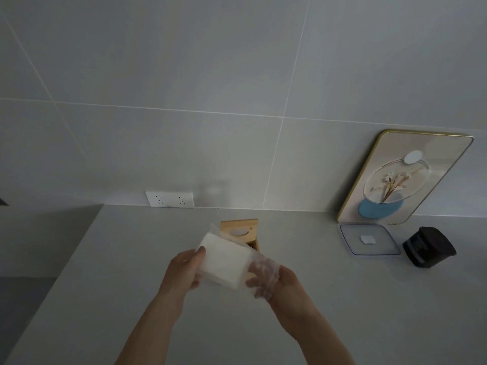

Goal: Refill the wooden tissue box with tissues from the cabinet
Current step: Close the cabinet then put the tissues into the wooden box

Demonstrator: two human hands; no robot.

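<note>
A white pack of tissues [224, 260] in clear plastic wrap is held above the counter between both hands. My left hand [184, 267] grips its left side with the thumb on top. My right hand [266, 279] holds the right end, partly seen through the loose wrap. Just behind the pack stands the wooden tissue box [241, 230], light wood with an oval slot in its top; its lower part is hidden by the pack.
A pale counter [316, 312] meets a tiled wall with a double socket [170, 199]. At the right stand a clear square lid [369, 239], a dark brown container [428, 247] and a gold-framed flower picture [403, 177] leaning on the wall.
</note>
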